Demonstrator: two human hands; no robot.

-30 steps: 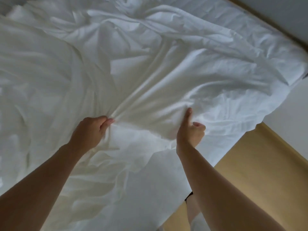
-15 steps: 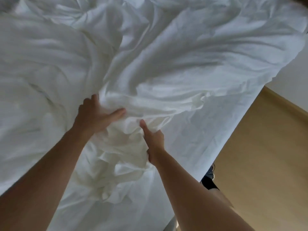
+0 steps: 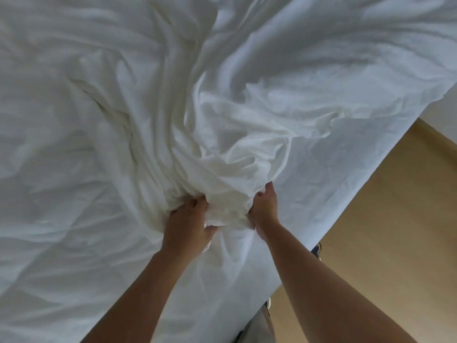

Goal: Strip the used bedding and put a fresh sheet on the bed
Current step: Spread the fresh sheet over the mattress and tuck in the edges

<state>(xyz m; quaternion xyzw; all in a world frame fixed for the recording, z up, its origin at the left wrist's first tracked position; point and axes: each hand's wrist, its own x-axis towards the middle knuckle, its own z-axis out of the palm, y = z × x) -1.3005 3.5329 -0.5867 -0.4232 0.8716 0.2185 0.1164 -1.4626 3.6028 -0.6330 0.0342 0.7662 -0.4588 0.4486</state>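
Near the bed [image 3: 296, 256] edge closest to the person, the white sheet [image 3: 222, 169] is drawn into one thick bunch, probably so that it can be hauled off whole; the left hand [image 3: 188, 226] and right hand [image 3: 264, 209] clench it from either side; the wad sits between their curled fingers [image 3: 195, 206].

White sheet [image 3: 247, 107] — crumpled, bunched into a thick wad near the bed's right edge — spreads wrinkled across the bed [image 3: 309, 206]
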